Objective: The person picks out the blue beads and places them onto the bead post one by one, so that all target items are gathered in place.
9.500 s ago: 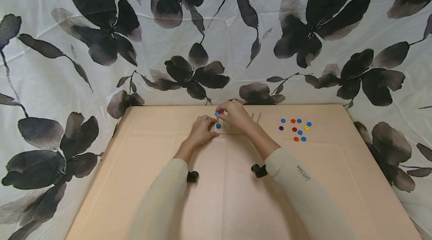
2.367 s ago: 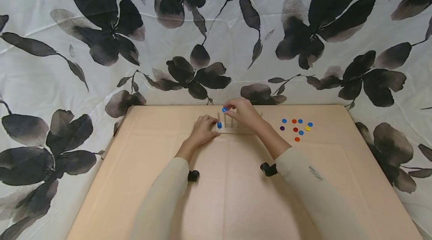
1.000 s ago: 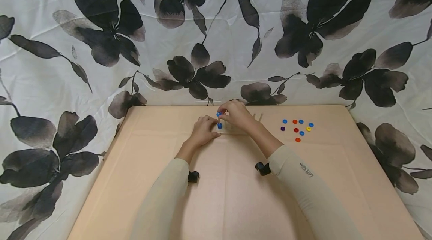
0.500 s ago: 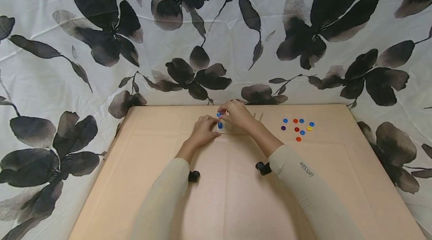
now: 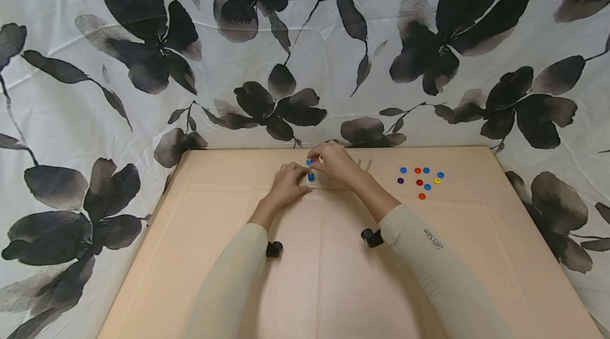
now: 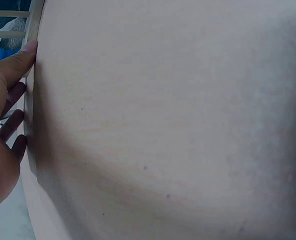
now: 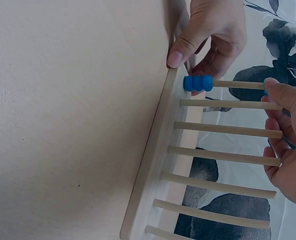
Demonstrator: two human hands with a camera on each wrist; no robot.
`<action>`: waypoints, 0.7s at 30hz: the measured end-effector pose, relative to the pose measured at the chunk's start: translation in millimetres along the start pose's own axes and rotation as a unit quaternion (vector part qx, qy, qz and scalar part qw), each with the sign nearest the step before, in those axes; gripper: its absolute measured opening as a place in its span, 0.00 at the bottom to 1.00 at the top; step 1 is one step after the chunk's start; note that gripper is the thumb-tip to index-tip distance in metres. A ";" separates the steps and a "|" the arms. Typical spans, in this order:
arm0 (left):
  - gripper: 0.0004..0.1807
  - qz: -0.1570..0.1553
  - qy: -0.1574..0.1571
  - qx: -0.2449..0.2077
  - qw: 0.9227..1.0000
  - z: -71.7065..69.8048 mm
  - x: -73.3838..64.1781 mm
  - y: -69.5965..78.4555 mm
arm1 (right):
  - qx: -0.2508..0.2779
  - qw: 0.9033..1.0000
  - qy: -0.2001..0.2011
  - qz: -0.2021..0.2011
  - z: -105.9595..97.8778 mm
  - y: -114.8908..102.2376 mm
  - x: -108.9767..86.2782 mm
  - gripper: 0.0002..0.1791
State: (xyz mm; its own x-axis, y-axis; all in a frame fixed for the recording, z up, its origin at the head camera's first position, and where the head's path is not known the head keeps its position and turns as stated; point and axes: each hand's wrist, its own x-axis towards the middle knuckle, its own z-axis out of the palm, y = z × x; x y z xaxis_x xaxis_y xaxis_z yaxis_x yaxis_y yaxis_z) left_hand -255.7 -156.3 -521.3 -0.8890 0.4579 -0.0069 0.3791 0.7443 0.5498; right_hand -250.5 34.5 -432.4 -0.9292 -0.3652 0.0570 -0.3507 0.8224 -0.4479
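A pale wooden peg rack (image 7: 143, 180), a long base with several upright pegs, stands near the table's far edge. Three blue beads (image 7: 198, 83) are stacked at the foot of its leftmost peg. My left hand (image 5: 287, 184) grips that end of the base, thumb on the near side and fingers behind, as the right wrist view shows. At the same peg's top, my right hand (image 5: 334, 163) pinches another blue bead (image 5: 309, 161) between thumb and fingers. The thumb hides most of that bead in the right wrist view. In the head view, my right hand covers the middle pegs.
Right of the rack lie loose beads: several blue, several red or orange, one yellow bead (image 5: 437, 180) and one purple bead (image 5: 400, 180). A floral cloth (image 5: 295, 53) hangs behind the table (image 5: 295, 286).
The stack on the leftmost peg is taller than at first, and one blue bead has left the loose group. My right hand came left and down to the peg; lately both hands hold still.
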 end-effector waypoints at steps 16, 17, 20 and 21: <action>0.30 0.005 0.008 0.008 1.000 2.5 -15.8 4.1 | 0.026 0.999 0.028 0.014 -8.6 -4.7 -24.8 0.15; 0.30 0.006 0.011 0.007 1.000 3.0 -16.8 4.7 | 0.033 0.999 0.034 0.010 -10.9 -3.6 -27.6 0.15; 0.30 0.006 0.016 0.007 1.000 5.1 -20.1 6.2 | 0.051 0.997 0.055 -0.004 -18.0 1.4 -38.0 0.14; 0.30 0.005 0.017 0.007 1.000 5.8 -21.4 6.6 | 0.054 0.997 0.063 -0.008 -19.9 3.6 -42.3 0.14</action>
State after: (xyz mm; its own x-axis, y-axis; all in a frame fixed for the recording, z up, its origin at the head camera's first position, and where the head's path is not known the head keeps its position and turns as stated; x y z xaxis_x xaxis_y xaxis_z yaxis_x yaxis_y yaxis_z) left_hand -232.7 -158.3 -522.4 -0.8930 0.4493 0.0264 0.3917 0.7470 0.5372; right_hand -214.8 61.7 -418.7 -0.9329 -0.3156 0.1735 -0.3582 0.7625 -0.5387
